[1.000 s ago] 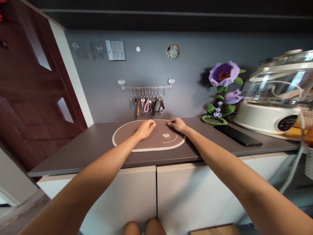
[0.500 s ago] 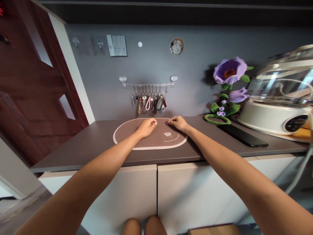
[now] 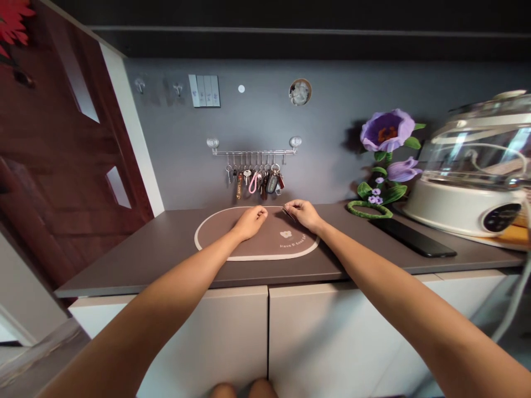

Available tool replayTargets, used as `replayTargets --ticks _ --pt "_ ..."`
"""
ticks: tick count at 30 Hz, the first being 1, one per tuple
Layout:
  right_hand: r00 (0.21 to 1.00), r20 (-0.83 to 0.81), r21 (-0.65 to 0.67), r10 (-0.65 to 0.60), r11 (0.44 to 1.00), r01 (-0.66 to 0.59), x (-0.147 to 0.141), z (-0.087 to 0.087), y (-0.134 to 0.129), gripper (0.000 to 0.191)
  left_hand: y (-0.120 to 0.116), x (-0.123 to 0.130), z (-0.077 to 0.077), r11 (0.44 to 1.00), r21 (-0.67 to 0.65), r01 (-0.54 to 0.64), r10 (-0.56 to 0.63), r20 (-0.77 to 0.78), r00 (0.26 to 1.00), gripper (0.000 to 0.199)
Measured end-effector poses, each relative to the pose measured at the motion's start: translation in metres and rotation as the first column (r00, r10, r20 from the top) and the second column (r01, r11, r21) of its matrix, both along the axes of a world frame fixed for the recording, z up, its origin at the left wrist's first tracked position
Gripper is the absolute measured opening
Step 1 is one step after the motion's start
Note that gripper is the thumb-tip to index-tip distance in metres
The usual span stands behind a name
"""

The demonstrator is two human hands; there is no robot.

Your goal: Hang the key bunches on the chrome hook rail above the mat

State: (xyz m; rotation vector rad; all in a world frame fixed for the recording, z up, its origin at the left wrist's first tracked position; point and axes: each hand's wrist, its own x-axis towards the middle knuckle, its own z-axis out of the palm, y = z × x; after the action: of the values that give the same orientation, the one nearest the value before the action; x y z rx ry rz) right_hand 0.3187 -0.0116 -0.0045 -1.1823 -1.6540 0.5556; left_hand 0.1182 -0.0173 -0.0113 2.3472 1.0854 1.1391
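Note:
My left hand [image 3: 251, 221] rests over the brown oval mat [image 3: 224, 237] with its fingers curled together; what they hold, if anything, is hidden. Over the mat's back right part, my right hand [image 3: 303, 213] pinches a small key-like metal item [image 3: 289, 213], too small to make out fully. Behind both hands, several keys and fobs hang from a clear rail [image 3: 255, 152] on the grey wall, among them a pink loop [image 3: 253, 182] and a dark car fob [image 3: 272, 183].
A purple flower decoration [image 3: 388, 132] with a green ring base stands at the right. Beside it lie a black phone-like slab [image 3: 415, 237] and a white appliance with a clear cover [image 3: 452, 202]. A dark shelf [image 3: 265, 44] overhangs the counter [image 3: 136, 249].
The view has tilted up, so the scene sits lower. My right hand has lifted slightly and the small metal item in it now angles downward. My left hand stays much the same.

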Motion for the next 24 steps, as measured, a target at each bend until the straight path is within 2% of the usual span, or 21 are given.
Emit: replayTargets --ticks 3,9,15,20,24 --pt "0.999 -0.039 0.031 -0.018 0.999 0.019 -0.003 0.001 -0.001 0.024 0.003 0.0 -0.002 1.0 -0.008 0.009 -0.009 0.023 1.0 0.016" --pt "0.991 -0.118 0.09 0.061 0.995 -0.05 -0.012 0.002 0.0 0.026 0.009 0.0 -0.007 0.999 -0.012 0.03 -0.029 0.07 0.997 0.017" --pt "0.984 -0.163 0.099 0.075 0.993 -0.059 -0.022 0.011 -0.003 0.027 0.011 0.001 -0.009 0.999 -0.014 0.031 -0.029 0.126 0.992 0.017" --pt "0.97 -0.238 0.164 0.04 0.986 0.0 -0.021 0.018 0.008 0.027 0.011 0.003 -0.01 0.998 -0.018 0.061 -0.057 0.182 0.982 0.016" --pt "0.949 -0.299 0.16 0.097 0.986 -0.051 -0.02 0.032 0.018 0.028 0.013 0.004 -0.011 0.995 -0.061 0.077 -0.062 0.224 0.973 0.015"
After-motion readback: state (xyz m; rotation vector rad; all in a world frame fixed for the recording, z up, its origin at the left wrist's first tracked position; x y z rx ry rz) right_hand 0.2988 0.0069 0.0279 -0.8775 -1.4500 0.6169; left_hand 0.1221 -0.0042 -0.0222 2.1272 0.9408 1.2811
